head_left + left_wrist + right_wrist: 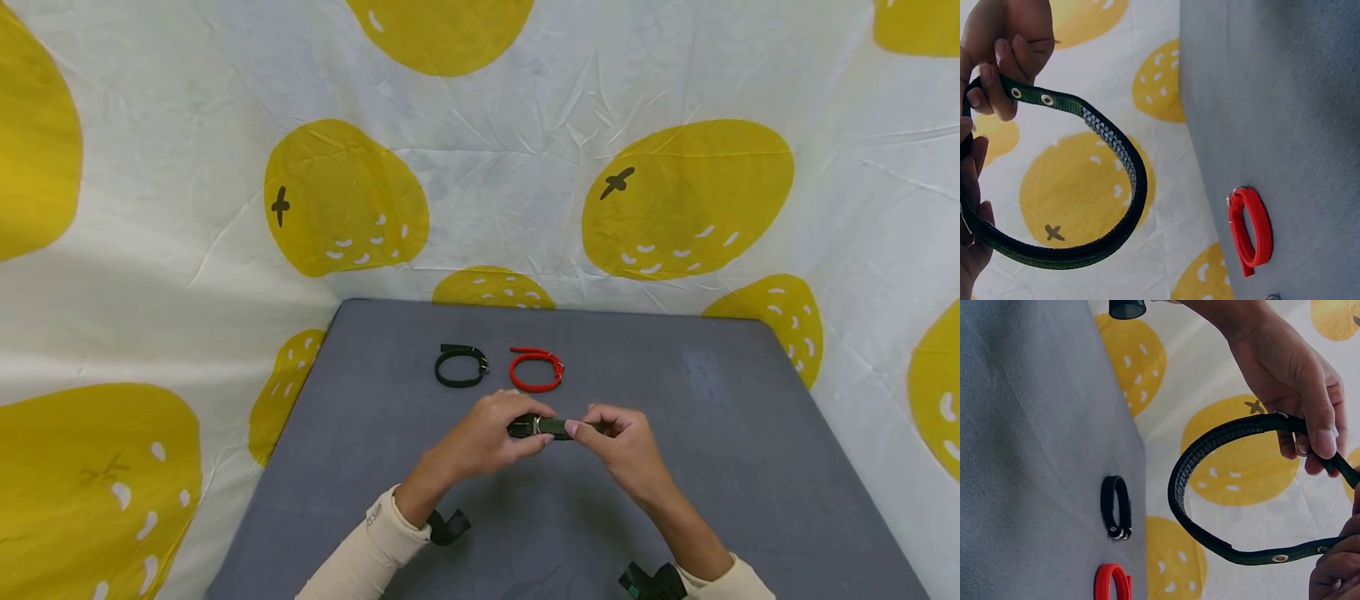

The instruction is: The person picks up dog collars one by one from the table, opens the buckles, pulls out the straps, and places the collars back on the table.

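Observation:
Both hands hold a dark green collar point(553, 429) above the grey table, bent into a loop. In the left wrist view, the collar point(1138, 181) shows metal eyelets point(1047, 100) and a grey braided lining. My left hand point(491, 429) grips it near the metal fitting, thumb below and fingers above. The strap's eyelet end is pinched by my right hand point(626, 442), thumb in front. Behind the hands lie a black collar point(459, 384) and a red collar point(534, 388), each curled into a ring with a metal buckle.
The grey table point(390, 358) meets a hanging white cloth point(502, 200) with yellow fruit prints at its back and sides. Dark straps point(450, 527) sit at both wrists, below the pale sleeves point(367, 546).

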Motion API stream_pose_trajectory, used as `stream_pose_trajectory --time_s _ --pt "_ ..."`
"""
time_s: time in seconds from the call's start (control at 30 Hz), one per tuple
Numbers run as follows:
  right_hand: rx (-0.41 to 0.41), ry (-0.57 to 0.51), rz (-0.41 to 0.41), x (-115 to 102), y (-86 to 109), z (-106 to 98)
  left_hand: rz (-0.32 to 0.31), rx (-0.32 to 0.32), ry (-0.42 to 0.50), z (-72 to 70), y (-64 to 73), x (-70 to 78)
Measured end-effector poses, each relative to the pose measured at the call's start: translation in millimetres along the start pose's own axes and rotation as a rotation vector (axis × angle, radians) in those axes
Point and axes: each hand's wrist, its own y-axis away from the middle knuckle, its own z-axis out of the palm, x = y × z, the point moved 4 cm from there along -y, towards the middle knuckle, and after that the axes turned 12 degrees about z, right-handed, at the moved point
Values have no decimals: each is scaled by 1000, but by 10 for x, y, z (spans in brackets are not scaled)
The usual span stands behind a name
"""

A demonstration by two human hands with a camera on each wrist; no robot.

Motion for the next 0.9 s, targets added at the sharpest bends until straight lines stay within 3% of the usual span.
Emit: stream_pose_trajectory --time_s 0.37,0.67,0.9 --pt "88 -98 -74 -31 0 -36 -79 41 31 -25 14 -24" --pt "82 -153 -69 -22 -2 -68 -117 84 46 -57 39 -36" --pt "70 -254 -3 -10 5 -116 -77 131 -76 -81 61 -32"
